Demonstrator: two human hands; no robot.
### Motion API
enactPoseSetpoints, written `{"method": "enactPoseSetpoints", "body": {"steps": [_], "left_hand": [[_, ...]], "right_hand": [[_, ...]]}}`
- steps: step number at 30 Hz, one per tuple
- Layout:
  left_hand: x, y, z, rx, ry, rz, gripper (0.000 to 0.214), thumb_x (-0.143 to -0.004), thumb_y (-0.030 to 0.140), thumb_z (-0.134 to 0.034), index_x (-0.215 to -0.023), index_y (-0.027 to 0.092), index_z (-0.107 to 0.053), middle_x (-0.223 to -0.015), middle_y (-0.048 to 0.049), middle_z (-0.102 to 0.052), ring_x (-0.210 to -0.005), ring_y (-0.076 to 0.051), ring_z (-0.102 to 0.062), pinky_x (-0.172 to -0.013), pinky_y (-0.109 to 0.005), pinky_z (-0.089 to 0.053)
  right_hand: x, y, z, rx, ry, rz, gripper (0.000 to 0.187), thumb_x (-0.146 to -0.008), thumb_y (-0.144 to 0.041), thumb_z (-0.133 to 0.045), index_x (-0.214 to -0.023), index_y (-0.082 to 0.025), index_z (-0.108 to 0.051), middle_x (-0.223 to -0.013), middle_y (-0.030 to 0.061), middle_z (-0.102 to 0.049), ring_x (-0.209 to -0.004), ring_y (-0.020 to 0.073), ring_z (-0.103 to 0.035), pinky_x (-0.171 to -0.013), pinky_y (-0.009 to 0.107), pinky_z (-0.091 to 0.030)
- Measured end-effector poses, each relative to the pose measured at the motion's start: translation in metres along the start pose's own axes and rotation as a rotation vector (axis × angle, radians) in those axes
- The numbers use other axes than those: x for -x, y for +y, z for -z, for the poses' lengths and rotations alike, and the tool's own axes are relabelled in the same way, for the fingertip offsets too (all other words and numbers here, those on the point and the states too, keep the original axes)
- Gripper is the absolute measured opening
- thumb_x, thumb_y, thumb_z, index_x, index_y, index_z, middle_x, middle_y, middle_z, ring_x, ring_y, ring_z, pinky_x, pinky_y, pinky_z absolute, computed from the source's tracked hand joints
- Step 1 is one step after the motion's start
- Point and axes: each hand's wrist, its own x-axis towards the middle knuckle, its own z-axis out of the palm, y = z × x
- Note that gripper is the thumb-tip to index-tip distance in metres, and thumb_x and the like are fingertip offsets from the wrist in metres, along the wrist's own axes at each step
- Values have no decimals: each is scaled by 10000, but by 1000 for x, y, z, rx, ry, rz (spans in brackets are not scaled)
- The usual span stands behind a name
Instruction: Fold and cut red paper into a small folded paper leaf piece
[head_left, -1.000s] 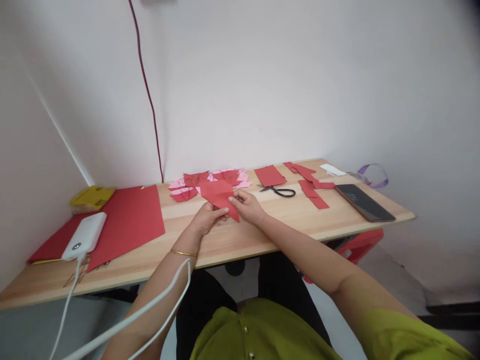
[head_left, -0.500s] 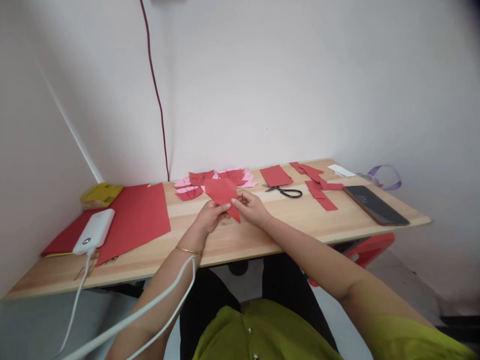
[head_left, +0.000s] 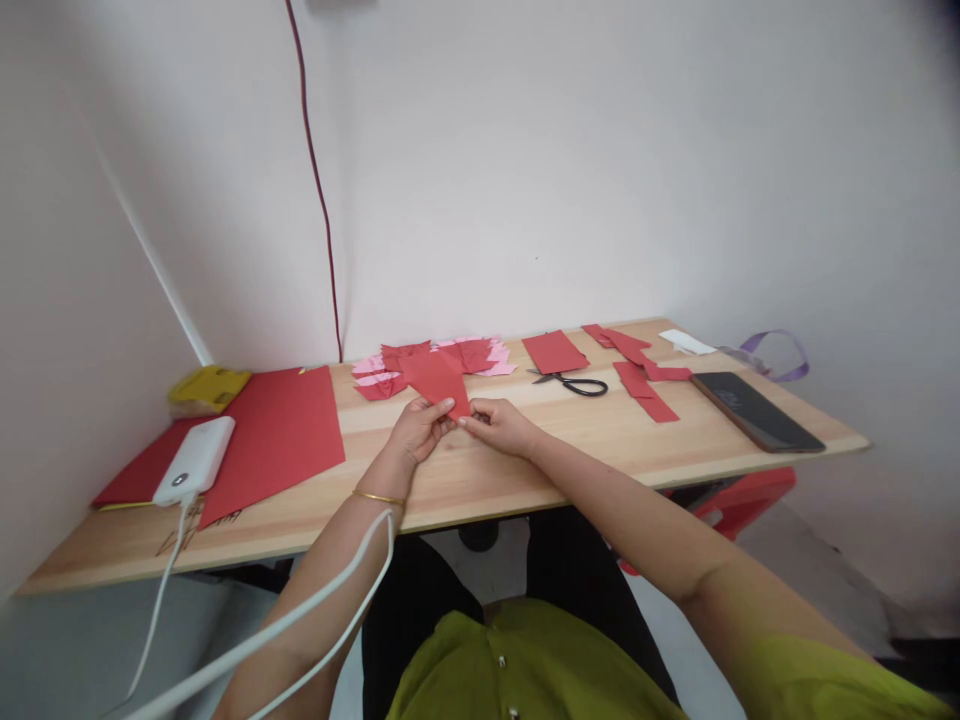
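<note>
Both hands pinch the folded red paper triangle (head_left: 439, 380) at its near tip, left hand (head_left: 420, 428) and right hand (head_left: 501, 424) about equally close. Its long axis runs away from the fingers toward the wall, just above the light wooden surface (head_left: 600, 440). Crease detail's too small to make out.

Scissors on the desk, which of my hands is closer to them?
Right. The right hand sits just left of and in front of the scissors, pinching the red paper; the left hand is farther left, across that paper.
</note>
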Motion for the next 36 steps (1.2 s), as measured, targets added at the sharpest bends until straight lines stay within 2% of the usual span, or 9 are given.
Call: {"method": "enactPoseSetpoints", "body": {"steps": [14,18,22,25,28,33,36], "left_hand": [[1,0,-1,-12,9,4,293,-598,222,-820,-825,110,-672,-766,-59,-714,-678,-143,-655,-645,-260,-535],[0,-1,0,-18,9,8,281,-604,216,-816,-826,112,-677,-783,-64,-718,-698,-149,-658,-651,-263,-534],[-2,-3,1,-52,2,-6,280,-598,214,-818,-823,107,-692,-806,-68,-722,-718,-148,-655,-684,-272,-530],[-2,-4,0,-78,3,-9,296,-587,213,-822,-831,105,-696,-816,-74,-723,-711,-147,-649,-672,-270,-521],[-2,-3,-1,-60,29,-12,305,-585,220,-823,-836,112,-687,-826,-76,-726,-706,-152,-649,-666,-277,-520],[-5,2,0,20,122,-96,304,-583,210,-822,-831,135,-662,-866,-55,-727,-744,-149,-658,-689,-282,-531],[-8,3,4,39,168,-121,310,-582,221,-824,-826,140,-651,-821,-33,-719,-697,-125,-645,-630,-242,-513]], "right_hand": [[0,-2,2,16,-12,-21,288,-808,-420,-544,-677,-164,-528,-585,-42,-428,-551,90,-359,-522,215,-306],[0,-4,1,-6,2,-16,285,-810,-435,-558,-736,-159,-561,-618,-35,-471,-561,93,-388,-535,219,-334],[0,-5,1,-65,86,-17,274,-848,-433,-523,-859,-164,-572,-705,-5,-568,-602,110,-468,-576,232,-391],[-1,-6,3,-82,132,9,259,-863,-421,-497,-838,-172,-562,-742,6,-591,-625,116,-495,-606,241,-411],[-1,-8,4,-66,139,2,252,-856,-418,-497,-796,-179,-549,-732,2,-582,-614,114,-483,-604,242,-406],[-1,-8,6,-33,148,-67,258,-831,-420,-504,-715,-190,-501,-614,-33,-492,-549,104,-421,-554,232,-362],[-1,-7,8,-50,148,-87,256,-821,-418,-506,-705,-191,-486,-613,-37,-474,-547,103,-410,-552,232,-352]]}}
